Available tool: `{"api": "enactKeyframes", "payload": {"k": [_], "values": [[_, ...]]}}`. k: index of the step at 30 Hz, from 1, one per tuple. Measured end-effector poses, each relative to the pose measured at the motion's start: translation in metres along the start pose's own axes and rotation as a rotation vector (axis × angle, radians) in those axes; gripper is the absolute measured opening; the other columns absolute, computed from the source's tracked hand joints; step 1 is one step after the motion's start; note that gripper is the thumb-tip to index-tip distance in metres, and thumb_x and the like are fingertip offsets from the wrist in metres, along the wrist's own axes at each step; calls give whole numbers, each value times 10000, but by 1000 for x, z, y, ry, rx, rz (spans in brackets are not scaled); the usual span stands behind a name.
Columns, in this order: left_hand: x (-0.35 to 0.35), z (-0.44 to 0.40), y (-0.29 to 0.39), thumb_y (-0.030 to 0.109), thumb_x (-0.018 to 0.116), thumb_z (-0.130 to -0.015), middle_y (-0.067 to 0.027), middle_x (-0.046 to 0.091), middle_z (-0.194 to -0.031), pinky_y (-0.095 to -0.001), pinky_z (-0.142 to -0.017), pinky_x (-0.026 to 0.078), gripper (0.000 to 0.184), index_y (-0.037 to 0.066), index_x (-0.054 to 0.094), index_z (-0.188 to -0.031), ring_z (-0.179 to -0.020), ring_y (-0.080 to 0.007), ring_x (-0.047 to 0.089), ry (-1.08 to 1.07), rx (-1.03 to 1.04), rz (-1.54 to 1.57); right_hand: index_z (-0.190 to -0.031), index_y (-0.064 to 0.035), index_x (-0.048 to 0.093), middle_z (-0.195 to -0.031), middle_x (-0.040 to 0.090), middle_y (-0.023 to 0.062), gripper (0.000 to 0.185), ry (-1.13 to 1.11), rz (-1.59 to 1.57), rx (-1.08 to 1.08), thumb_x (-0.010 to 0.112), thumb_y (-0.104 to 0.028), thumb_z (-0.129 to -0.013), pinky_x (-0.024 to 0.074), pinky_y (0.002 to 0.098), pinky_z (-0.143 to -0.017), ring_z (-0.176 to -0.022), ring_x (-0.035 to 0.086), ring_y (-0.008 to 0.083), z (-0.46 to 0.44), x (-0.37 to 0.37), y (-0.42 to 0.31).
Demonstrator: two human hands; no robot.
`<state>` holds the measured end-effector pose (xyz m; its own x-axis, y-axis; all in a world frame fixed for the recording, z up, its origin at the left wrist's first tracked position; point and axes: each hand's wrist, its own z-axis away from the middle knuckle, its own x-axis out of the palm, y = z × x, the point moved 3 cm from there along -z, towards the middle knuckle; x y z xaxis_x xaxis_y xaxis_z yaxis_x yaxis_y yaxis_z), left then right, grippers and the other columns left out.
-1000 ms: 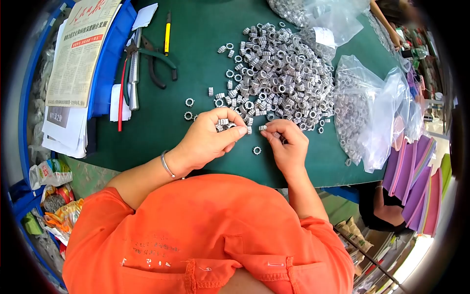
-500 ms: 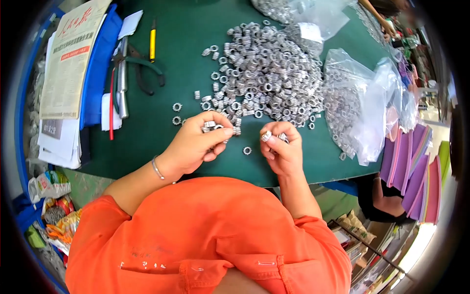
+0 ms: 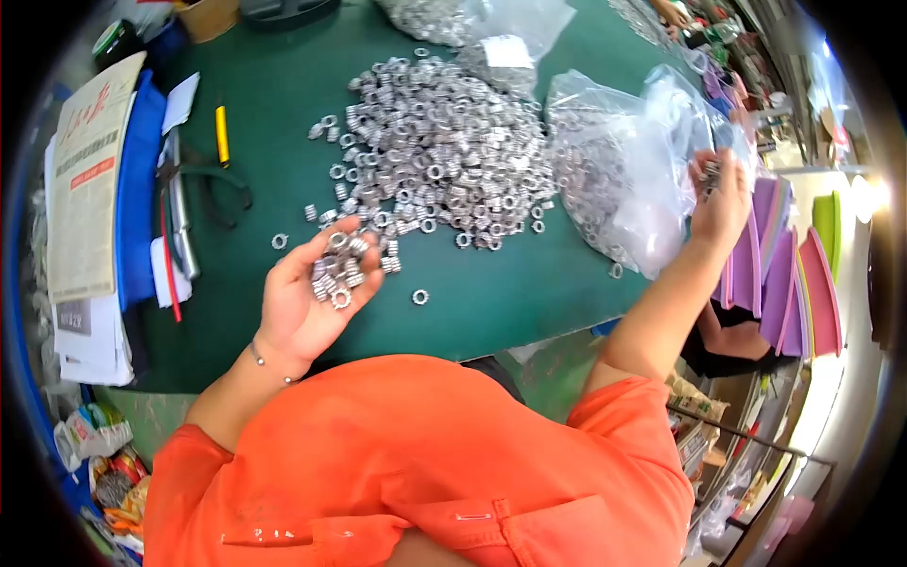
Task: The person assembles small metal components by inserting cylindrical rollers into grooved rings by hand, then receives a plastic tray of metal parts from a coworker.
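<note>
My left hand (image 3: 300, 307) is turned palm up, its fingers curled around a handful of small notched metal rings (image 3: 338, 270). Out to the right, my right hand (image 3: 723, 210) is closed on several more of these rings, beside the upper edge of a clear plastic bag (image 3: 666, 132). That bag has many rings inside it. A big heap of loose metal rings (image 3: 453, 142) spreads over the green table (image 3: 472, 307), just beyond my left hand. One single ring (image 3: 420, 297) lies apart, near the front of the table.
At left are a blue tray (image 3: 139, 189) with a newspaper (image 3: 94, 180), a yellow-handled tool (image 3: 222, 137), pliers (image 3: 213, 184) and a red stick (image 3: 171, 269). Another bag of rings (image 3: 425, 19) lies at the back. Purple and pink pieces (image 3: 779, 274) stand right. Another person's hand (image 3: 673, 13) shows top right.
My right hand has swung from the table's front out to the plastic bag on the right, with rings in it. My left hand has turned palm up, showing its rings. The view has shifted.
</note>
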<state>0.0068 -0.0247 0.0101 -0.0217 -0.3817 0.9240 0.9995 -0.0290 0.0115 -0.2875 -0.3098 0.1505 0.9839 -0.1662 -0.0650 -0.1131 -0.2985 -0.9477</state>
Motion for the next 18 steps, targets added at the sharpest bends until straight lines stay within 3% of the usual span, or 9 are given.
{"api": "enactKeyframes", "payload": {"k": [1,2,5,7,9,10,13,15,18], "values": [[2,1,1,154,430,-876,-171,515,-1079,-430,-888,429,304,15,459,-1145,-1028,-303,510,14,6,60,-1056,-28,554,-938,596,70,269,-98,123,150,521,-223,-874,431,278,-718,-780,543,140,-9,-4,18],[2,0,1,177,434,-883,-185,497,-1125,-474,-965,356,329,2,448,-1162,-1123,-332,445,-34,0,90,-1073,-25,556,-961,595,65,280,-92,277,23,514,-221,-878,422,277,-736,-804,539,129,-17,-9,28],[5,0,2,205,417,-892,-190,468,-1187,-477,-959,355,361,-9,433,-1182,-1165,-339,410,-60,9,80,-1061,-6,572,-991,592,69,248,-19,484,-432,508,-160,-877,412,255,-752,-834,531,113,27,24,-4],[1,-1,2,245,406,-896,-213,395,-1269,-501,-1021,248,423,1,386,-1241,-1235,-362,309,-102,-2,103,-985,40,581,-929,597,77,200,35,293,-621,537,-107,-858,429,253,-735,-810,539,121,86,62,-41],[2,-2,2,266,395,-901,-213,383,-1278,-499,-1019,251,432,5,381,-1245,-1239,-361,301,-73,0,88,-905,45,595,-868,608,80,127,-149,267,-530,573,-27,-803,434,244,-682,-749,545,132,136,86,-34],[3,-3,1,275,387,-903,-214,376,-1284,-498,-1018,252,437,6,378,-1247,-1244,-362,293,-81,0,90,-845,16,601,-798,610,92,106,-503,304,-768,602,13,-739,435,245,-627,-700,557,156,158,111,-36],[0,-2,1,284,359,-912,-204,390,-1274,-498,-1008,270,442,13,362,-1261,-1217,-350,338,-78,1,92,-861,-18,601,-786,565,97,173,-1017,190,-448,636,26,-696,463,302,-625,-716,569,227,215,153,-6],[-6,-1,3,271,347,-917,-187,418,-1250,-498,-994,292,435,18,354,-1270,-1164,-330,404,-157,-34,114,-892,-13,594,-805,564,99,198,-1087,81,-310,628,37,-704,467,305,-635,-724,567,231,239,166,12],[-9,1,6,250,340,-917,-176,438,-1230,-494,-989,304,424,19,351,-1273,-1122,-319,443,-167,-35,96,-911,-14,588,-835,575,97,208,-1081,70,-348,626,37,-712,473,283,-615,-729,568,216,243,170,23]]}}
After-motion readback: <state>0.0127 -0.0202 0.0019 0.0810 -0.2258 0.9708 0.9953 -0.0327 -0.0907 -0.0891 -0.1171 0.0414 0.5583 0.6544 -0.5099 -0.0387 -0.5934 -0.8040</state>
